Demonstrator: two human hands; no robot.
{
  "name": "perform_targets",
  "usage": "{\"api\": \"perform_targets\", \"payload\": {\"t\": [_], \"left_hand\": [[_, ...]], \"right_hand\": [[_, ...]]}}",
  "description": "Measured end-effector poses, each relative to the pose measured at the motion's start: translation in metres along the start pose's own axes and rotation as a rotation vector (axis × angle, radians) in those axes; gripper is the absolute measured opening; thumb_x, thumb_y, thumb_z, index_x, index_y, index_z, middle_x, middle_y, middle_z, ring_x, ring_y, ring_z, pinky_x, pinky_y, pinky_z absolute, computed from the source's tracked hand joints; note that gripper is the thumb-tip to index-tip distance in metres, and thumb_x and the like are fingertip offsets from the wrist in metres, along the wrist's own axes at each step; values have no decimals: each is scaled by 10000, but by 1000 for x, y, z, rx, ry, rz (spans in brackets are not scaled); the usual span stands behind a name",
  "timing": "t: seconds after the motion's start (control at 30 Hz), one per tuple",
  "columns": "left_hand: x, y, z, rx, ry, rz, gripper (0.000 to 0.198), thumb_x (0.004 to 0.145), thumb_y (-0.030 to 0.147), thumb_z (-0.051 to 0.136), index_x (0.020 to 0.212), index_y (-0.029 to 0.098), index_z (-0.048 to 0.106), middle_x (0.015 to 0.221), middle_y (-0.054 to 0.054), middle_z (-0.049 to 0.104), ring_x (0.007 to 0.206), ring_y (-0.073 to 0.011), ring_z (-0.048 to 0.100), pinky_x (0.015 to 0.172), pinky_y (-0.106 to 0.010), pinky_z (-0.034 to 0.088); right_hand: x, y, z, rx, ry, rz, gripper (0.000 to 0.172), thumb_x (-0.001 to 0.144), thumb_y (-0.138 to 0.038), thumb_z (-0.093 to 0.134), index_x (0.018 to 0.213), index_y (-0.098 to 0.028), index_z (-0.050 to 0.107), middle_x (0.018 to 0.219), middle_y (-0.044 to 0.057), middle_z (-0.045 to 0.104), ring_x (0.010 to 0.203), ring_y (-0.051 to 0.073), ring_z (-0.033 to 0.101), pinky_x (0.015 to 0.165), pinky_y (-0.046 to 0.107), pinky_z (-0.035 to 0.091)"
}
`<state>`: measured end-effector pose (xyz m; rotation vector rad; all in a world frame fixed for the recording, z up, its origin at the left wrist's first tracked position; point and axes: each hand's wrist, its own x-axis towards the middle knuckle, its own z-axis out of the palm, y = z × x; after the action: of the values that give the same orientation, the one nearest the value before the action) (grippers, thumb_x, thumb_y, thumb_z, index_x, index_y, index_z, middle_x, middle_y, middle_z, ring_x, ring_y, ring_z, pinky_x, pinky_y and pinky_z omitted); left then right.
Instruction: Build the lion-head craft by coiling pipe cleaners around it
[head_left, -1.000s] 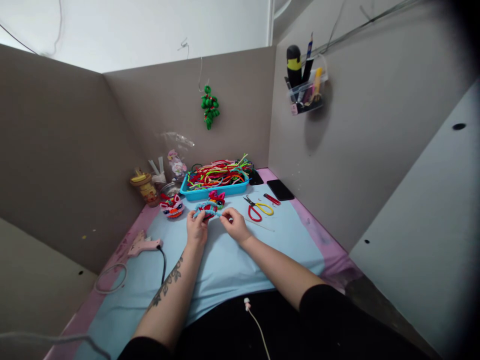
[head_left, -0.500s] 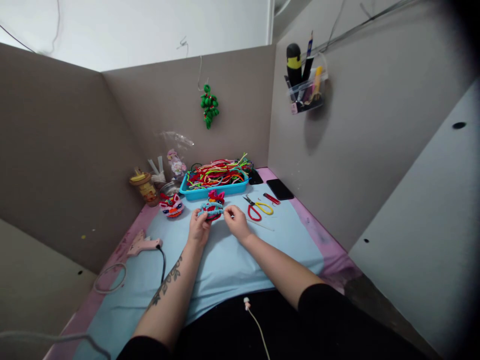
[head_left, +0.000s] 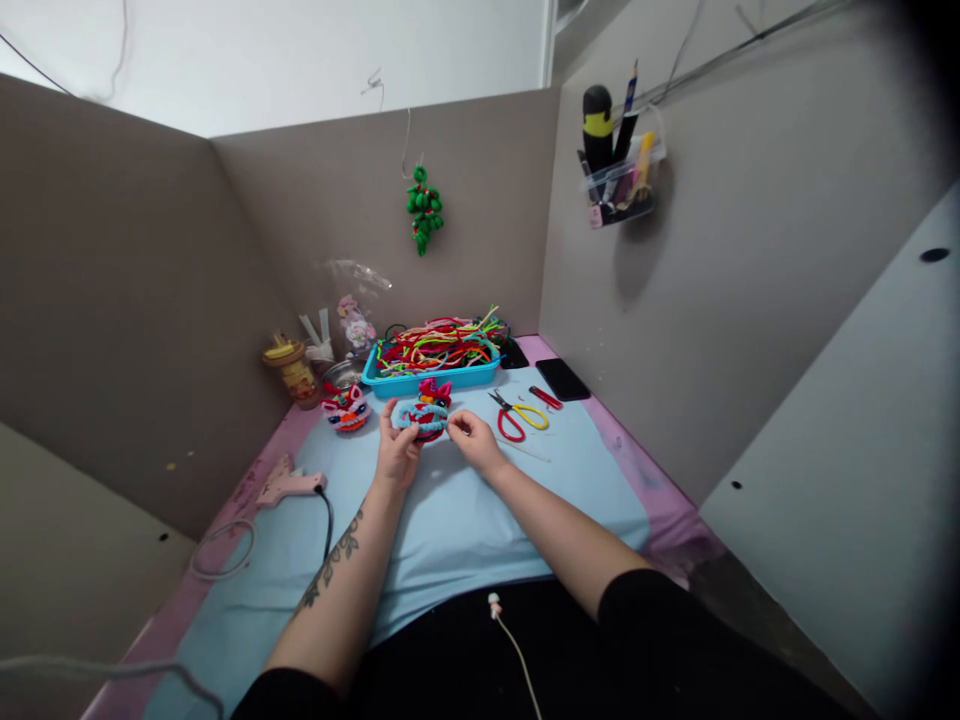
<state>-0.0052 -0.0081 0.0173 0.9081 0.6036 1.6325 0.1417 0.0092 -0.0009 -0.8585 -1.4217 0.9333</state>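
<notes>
Both my hands meet at a small craft figure [head_left: 424,410] of red and pink fuzzy wire with a light blue pipe cleaner wound round it. My left hand [head_left: 395,450] pinches the left end of the blue wire, fingers closed. My right hand [head_left: 474,440] pinches the right end, fingers closed too. The figure sits just above the light blue mat [head_left: 450,520], in front of a blue tray [head_left: 427,378] heaped with coloured pipe cleaners.
Red and yellow scissors [head_left: 519,416] and a black phone [head_left: 561,378] lie to the right. A finished figure [head_left: 345,408] and a small jar [head_left: 294,368] stand at the left. A pink glue gun [head_left: 283,484] with its cord lies near left. Grey partition walls enclose the desk.
Both hands have shifted slightly up and closer together around the figure, and the blue wire now lies tighter against it. The camera has tilted a little.
</notes>
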Motion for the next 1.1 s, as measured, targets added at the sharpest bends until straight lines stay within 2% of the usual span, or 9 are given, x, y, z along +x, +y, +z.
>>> {"api": "perform_targets", "payload": {"t": [0.13, 0.37, 0.5, 0.6, 0.7, 0.8, 0.93, 1.1], "left_hand": [[-1, -2, 1, 18, 52, -6, 922, 611, 171, 782, 1360, 346, 272, 976, -27, 646, 814, -205, 686, 772, -409, 542], [-2, -6, 7, 27, 153, 30, 948, 577, 151, 784, 1360, 280, 265, 962, -39, 649, 787, -175, 670, 749, -339, 540], [-2, -4, 7, -11, 139, -3, 877, 583, 158, 780, 1308, 270, 300, 941, -42, 655, 774, -181, 666, 749, -378, 538], [0, -4, 3, -53, 154, -60, 731, 623, 170, 760, 1226, 274, 361, 953, -31, 649, 758, -174, 665, 763, -409, 537], [3, -5, -2, -84, 217, -129, 551, 670, 163, 727, 1119, 247, 420, 945, -28, 644, 733, -157, 661, 743, -382, 545], [5, -7, -5, -119, 225, -167, 431, 691, 142, 704, 1032, 213, 451, 920, -31, 642, 735, -152, 656, 733, -356, 550], [6, -8, -6, -141, 200, -175, 371, 701, 124, 689, 986, 199, 464, 921, -33, 644, 756, -156, 658, 746, -360, 555], [6, -9, -5, -154, 263, -159, 398, 716, 102, 663, 1026, 205, 435, 903, -37, 651, 732, -154, 660, 729, -366, 560]], "right_hand": [[2, 2, -1, 35, -22, 41, 154, 712, -348, 545, 717, -194, 544, 625, -26, 525, 574, 114, 475, 544, 226, 412], [2, 5, 0, 88, -90, 174, 183, 694, -376, 565, 698, -194, 546, 556, -35, 524, 462, 93, 425, 446, 211, 361], [2, 6, 0, 100, -88, 173, 170, 683, -358, 570, 692, -190, 546, 538, -44, 516, 447, 91, 415, 444, 212, 347], [1, 5, -1, 81, -63, 136, 163, 691, -353, 562, 680, -191, 545, 541, -44, 508, 476, 100, 433, 480, 222, 364], [-1, 2, -1, 28, -42, 79, 168, 709, -355, 555, 695, -188, 561, 580, -31, 523, 538, 114, 465, 527, 232, 388], [-2, 0, -1, -27, -25, 42, 169, 720, -350, 542, 701, -185, 569, 603, -21, 529, 563, 118, 471, 555, 239, 398], [-3, 0, 0, -68, -10, 7, 164, 741, -342, 515, 708, -188, 564, 605, -19, 522, 572, 123, 467, 555, 238, 401], [-5, 3, 0, -91, 33, -19, 168, 748, -336, 519, 742, -182, 587, 677, -1, 570, 610, 131, 499, 595, 249, 425]]}}
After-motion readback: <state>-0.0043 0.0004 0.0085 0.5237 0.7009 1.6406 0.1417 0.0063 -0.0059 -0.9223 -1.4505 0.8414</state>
